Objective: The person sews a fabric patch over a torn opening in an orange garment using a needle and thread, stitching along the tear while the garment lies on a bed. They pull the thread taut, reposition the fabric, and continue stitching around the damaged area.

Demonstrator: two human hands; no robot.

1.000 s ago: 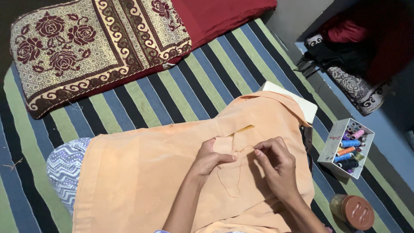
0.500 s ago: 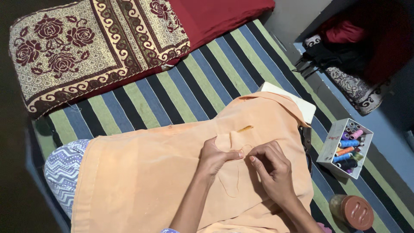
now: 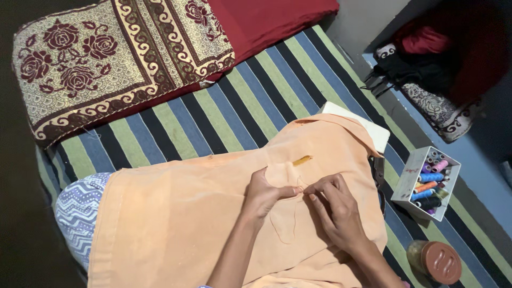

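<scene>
Striped mat under peach cloth

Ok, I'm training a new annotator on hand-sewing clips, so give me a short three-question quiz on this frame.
1. True or false: both hands meet on the peach cloth.
2. What does the white box on the striped mat hold? A) buttons B) thread spools C) scissors
3. Which of the person's hands is closer to the brown-lidded jar?

Key:
1. True: the left hand pinches a fold of the cloth, and the right hand has its fingertips right beside it.
2. B: coloured thread spools.
3. The right hand.
</scene>
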